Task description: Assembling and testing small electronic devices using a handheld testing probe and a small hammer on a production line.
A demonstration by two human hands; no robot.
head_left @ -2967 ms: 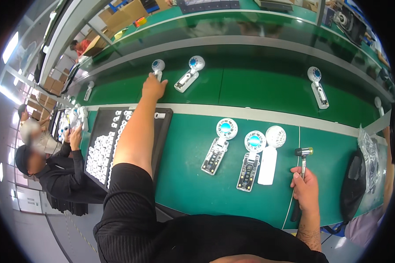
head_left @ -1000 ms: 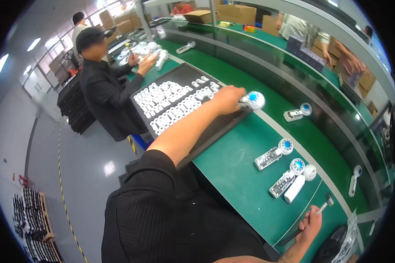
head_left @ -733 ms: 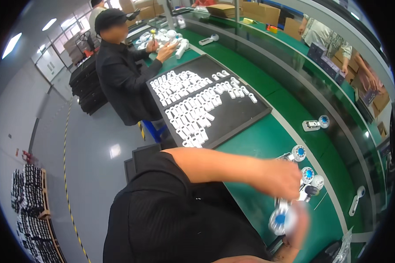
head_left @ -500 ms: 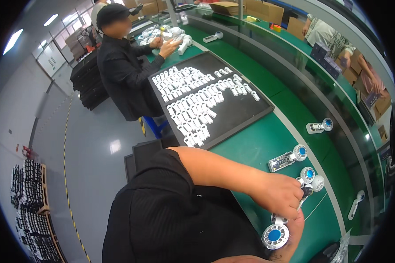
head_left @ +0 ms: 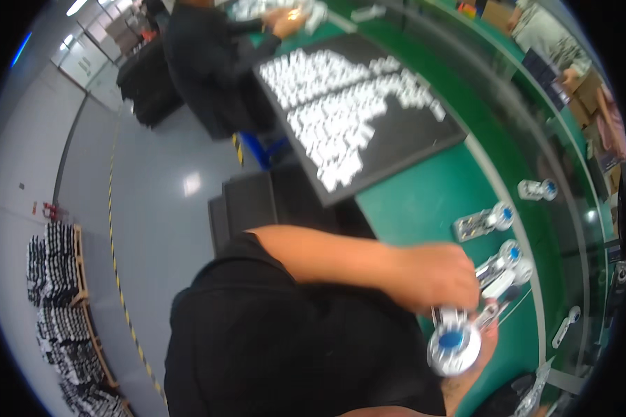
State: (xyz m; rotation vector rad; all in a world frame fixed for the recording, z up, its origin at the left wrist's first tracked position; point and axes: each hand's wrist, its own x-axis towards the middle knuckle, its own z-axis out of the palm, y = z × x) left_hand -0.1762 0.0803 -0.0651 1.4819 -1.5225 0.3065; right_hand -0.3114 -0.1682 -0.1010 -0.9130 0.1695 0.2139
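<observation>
A white fan-like device with a round slotted head and a blue centre lies low in front of me over the green table. My right hand grips it from below and behind, its fingers partly hidden. Over its body my left hand is closed in a fist, blurred; what is in its fingers, if anything, is hidden. Just beyond the hands lie another blue-centred device and a white rounded head. Farther off rests a similar device with an open body.
A black tray of many small white parts lies ahead. More devices sit on the green belt, one farther off and one at right. Beyond the tray, a co-worker's hands handle white pieces. Clear plastic lies at lower right.
The view has shifted, so the tray and table sit higher and further right. My left fist has turned slightly over the device, which my right hand still holds.
</observation>
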